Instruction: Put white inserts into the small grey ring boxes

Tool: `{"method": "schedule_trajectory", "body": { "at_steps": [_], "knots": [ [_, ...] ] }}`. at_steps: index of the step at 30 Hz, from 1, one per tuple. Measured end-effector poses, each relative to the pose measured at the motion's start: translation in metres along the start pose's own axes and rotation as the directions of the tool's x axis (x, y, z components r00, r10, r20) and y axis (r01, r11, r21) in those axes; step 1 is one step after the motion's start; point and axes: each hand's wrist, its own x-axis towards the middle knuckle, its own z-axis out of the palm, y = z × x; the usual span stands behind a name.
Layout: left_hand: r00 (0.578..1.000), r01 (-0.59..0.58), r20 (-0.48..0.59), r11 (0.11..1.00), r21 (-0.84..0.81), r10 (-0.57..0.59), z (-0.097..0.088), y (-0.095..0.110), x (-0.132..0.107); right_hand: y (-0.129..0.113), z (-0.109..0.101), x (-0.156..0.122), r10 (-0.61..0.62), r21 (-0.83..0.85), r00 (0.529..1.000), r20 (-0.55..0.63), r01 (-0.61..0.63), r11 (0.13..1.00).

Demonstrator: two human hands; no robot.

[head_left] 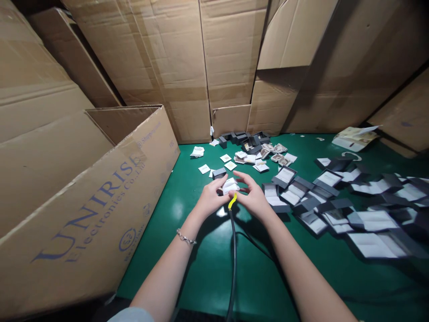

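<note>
Between my hands, above the green table, is a small folded white piece (229, 186) that looks like a box insert. My left hand (212, 195) grips its left side, thumb along the top. On the other side, my right hand (252, 195) has its thumb at the lower edge and its fingers curved around the right side. Just beyond my left thumb is a small dark box (219, 173). A black cable (233, 259) with a yellow end (232, 201) passes in front of my hands and partly covers my right thumb tip.
Many opened dark boxes with white linings (295, 190) spread over the right of the green table (201, 273). White cards (230, 166) and crumpled inserts lie farther back. A large open carton (110, 201) stands left; cardboard (174, 58) walls the back.
</note>
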Motion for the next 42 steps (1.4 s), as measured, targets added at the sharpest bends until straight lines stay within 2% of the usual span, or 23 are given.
{"method": "schedule_trajectory", "body": {
  "at_steps": [4, 9, 12, 17, 20, 25, 29, 42],
  "knots": [
    [0.984, 0.154, 0.109, 0.978, -0.140, -0.139, -0.004, -0.004, 0.001, 0.000, -0.004, 0.002, 0.103, 0.116, 0.984, 0.143, -0.120, 0.986],
    [0.962, 0.209, 0.221, 0.953, -0.219, -0.160, -0.008, -0.007, 0.002, 0.000, -0.009, 0.004, 0.184, 0.150, 0.968, 0.171, -0.210, 0.966],
    [0.966, 0.200, 0.202, 0.959, -0.201, -0.159, -0.011, -0.005, 0.002, 0.002, -0.010, 0.004, 0.202, 0.136, 0.963, 0.179, -0.228, 0.964],
    [0.981, 0.126, 0.163, 0.983, -0.130, -0.104, -0.015, 0.000, 0.002, 0.004, -0.010, 0.003, 0.122, 0.048, 0.976, 0.181, -0.133, 0.990],
    [0.982, 0.102, 0.170, 0.987, -0.122, -0.081, -0.017, 0.001, 0.002, 0.002, -0.011, 0.003, 0.124, 0.032, 0.974, 0.191, -0.133, 0.991],
    [0.954, 0.228, 0.258, 0.930, -0.287, -0.154, -0.019, 0.003, 0.003, -0.003, -0.014, 0.002, 0.212, 0.155, 0.932, 0.293, -0.265, 0.952],
    [0.929, 0.335, 0.295, 0.849, -0.409, -0.224, -0.017, 0.005, 0.002, -0.004, -0.014, 0.001, 0.228, 0.209, 0.919, 0.321, -0.304, 0.930],
    [0.926, 0.338, 0.310, 0.836, -0.432, -0.214, -0.011, -0.003, 0.004, -0.006, -0.012, 0.001, 0.239, 0.111, 0.936, 0.258, -0.275, 0.955]
  ]
}}
